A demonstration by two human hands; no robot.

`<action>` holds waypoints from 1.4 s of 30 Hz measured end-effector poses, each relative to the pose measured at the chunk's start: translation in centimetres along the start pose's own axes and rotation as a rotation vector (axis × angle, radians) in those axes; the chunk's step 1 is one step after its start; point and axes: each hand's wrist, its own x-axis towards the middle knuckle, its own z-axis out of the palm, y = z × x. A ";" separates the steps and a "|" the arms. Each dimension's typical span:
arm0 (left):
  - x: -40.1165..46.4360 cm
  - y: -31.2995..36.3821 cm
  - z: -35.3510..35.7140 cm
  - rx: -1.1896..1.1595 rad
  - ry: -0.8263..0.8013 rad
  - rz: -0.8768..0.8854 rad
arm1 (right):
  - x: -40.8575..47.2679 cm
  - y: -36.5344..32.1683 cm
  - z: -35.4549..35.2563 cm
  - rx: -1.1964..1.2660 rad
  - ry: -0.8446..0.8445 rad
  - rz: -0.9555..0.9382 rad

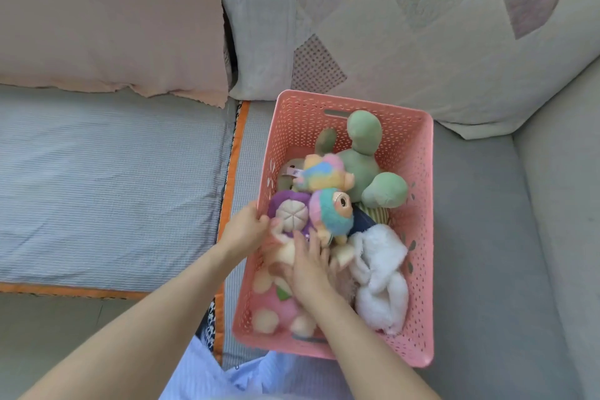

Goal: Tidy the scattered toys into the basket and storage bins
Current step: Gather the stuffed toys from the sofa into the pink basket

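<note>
A pink perforated basket (418, 172) sits on the sofa seat, filled with several plush toys. A green plush (363, 153) lies at the far end, with a rainbow plush (328, 204) across the middle. A purple plush (289, 208) is at the left side, a white fluffy plush (380, 273) at the right, and a pink and cream plush (276, 305) at the near end. My left hand (243, 230) grips the basket's left rim, fingers curled over it beside the purple plush. My right hand (308, 266) presses flat, fingers spread, on the toys at the near middle.
The basket stands on a grey sofa seat (487, 237). A striped grey mat with orange trim (113, 188) covers the seat to the left. A pink cushion (107, 16) and a quilted patchwork cushion (406, 26) lean at the back. Light blue clothing (227, 377) shows at the bottom.
</note>
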 end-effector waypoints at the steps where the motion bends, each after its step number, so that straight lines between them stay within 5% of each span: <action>1: 0.4 -0.2 -0.1 -0.001 0.013 0.004 | 0.7 -0.4 -0.5 0.067 0.015 -0.008; 4: 0.8 -1.5 -0.7 -0.174 -0.055 0.026 | 0.4 -1.0 -2.2 0.518 0.177 0.006; 6: 1.2 -3.0 -1.5 -0.266 -0.103 0.039 | -1.3 0.1 -3.7 0.677 0.525 0.068; 8: 1.2 -4.4 -2.7 -0.303 -0.089 0.059 | -2.8 1.5 -4.7 0.460 0.898 0.081; 10: 0.6 -5.9 -4.7 -0.337 -0.060 0.087 | -3.9 2.2 -5.1 0.141 1.016 0.211; 14: -0.9 -10.0 -11.5 -0.381 0.019 0.126 | -4.9 -0.1 -4.2 0.220 0.719 0.447; 27: -9.3 -25.6 -33.9 -0.356 0.358 -0.134 | -4.0 -27.4 0.9 0.217 0.462 0.058; 42: -19.2 -29.8 -34.1 -0.479 0.531 -0.324 | -6.2 -31.0 3.6 0.079 0.375 -0.255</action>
